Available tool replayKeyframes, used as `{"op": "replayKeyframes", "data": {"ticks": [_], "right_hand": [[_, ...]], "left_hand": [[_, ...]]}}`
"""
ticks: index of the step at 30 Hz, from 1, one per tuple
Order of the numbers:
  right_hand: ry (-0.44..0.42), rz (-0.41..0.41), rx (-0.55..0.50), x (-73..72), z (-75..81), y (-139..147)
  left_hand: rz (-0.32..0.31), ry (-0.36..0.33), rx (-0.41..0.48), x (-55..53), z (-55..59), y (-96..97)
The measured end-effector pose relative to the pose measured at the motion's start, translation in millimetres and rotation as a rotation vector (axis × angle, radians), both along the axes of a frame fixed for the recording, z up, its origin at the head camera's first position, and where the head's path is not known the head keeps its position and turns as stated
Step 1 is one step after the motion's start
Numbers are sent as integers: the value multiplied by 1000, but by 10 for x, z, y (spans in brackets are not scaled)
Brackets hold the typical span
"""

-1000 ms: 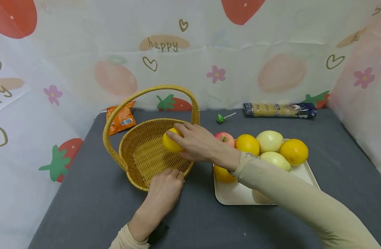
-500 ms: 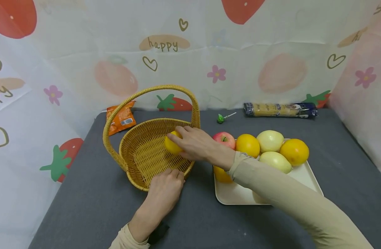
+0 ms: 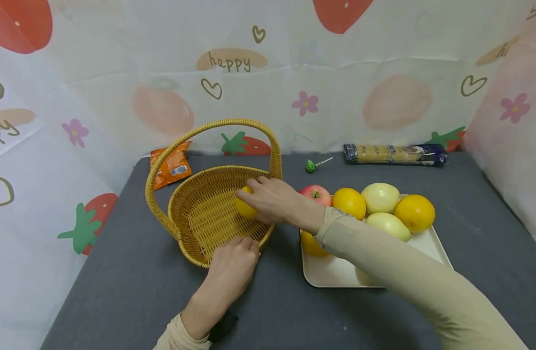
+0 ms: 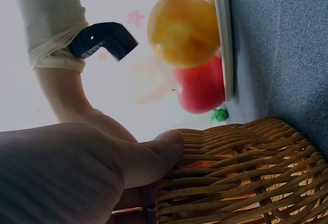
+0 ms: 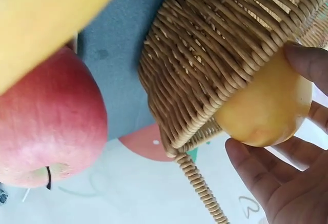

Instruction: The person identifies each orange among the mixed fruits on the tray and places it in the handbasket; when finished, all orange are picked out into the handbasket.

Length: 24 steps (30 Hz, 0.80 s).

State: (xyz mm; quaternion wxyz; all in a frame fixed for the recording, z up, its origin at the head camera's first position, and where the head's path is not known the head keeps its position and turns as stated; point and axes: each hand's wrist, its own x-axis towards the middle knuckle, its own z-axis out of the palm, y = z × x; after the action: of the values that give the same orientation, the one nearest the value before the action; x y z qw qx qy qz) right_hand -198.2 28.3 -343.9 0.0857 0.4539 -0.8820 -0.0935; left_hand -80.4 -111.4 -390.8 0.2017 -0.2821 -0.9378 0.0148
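Note:
A tan wicker basket (image 3: 208, 221) with a tall hoop handle stands left of centre in the head view. My left hand (image 3: 234, 265) grips its near right rim, the thumb on the outer weave (image 4: 246, 167) in the left wrist view. Just inside the basket's right side, my right hand (image 3: 278, 201) holds a yellow-orange orange (image 3: 245, 204). In the right wrist view thumb and fingers lie round the orange (image 5: 271, 101), which is partly hidden behind the basket rim.
Right of the basket, a cream tray (image 3: 333, 277) bears a red apple (image 3: 316, 194), several oranges (image 3: 414, 214) and pale yellow-green fruits (image 3: 380, 198). Behind lie an orange packet (image 3: 171, 165), a green lollipop (image 3: 311, 166) and a noodle pack (image 3: 390, 154).
My right hand has shifted a little to the right with the orange, toward the basket's right side. The left hand stays on the rim.

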Motion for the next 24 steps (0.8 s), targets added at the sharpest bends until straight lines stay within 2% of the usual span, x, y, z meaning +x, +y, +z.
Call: {"op": "replayKeyframes", "data": {"ticks": [9,14,20,24], "right_hand": [[-55,-11,23,-32,-18,-71],[-58,-18,27,-56,-58,-63],[-90,-44,89,-83,-73,-45],[0,-45,90,-100,-65,-31]], "left_hand": [[-4,1,-2,-4,5,-5],[-3,5,-4,-4,1,-5],[0,5,-6,-2,-1,-5],[-1,9,-3,-1,-1,-10]]}}
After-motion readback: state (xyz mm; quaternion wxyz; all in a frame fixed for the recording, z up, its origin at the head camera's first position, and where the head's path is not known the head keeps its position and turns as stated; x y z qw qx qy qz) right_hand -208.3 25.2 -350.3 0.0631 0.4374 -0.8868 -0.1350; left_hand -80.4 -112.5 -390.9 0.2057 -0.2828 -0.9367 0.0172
